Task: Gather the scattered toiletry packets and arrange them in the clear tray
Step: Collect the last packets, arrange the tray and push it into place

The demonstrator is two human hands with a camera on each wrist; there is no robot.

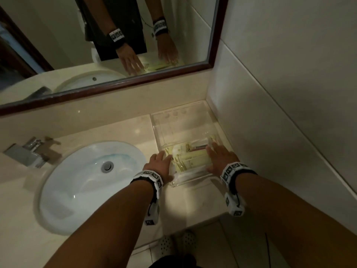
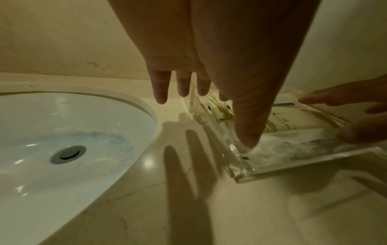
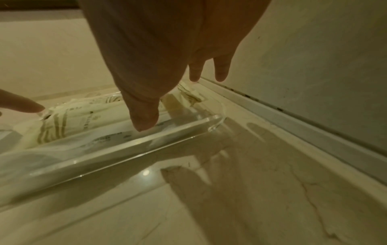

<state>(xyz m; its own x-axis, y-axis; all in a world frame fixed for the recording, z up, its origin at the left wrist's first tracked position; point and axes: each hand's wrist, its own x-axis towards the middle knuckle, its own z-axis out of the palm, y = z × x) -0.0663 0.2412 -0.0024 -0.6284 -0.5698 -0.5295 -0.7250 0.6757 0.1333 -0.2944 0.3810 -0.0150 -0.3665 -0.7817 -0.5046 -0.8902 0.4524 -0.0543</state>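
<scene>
Marble counter carried the sink at its left and the clear tray in its right rear corner, against the wall. Toiletry packets lay in the tray's near end. Left hand and right hand flanked them, fingers straight and spread, gripping nothing, probably to square the packets.

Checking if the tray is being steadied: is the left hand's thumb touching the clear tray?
Touching. The left wrist view shows the left hand with its thumb tip pressed onto the clear tray.
</scene>
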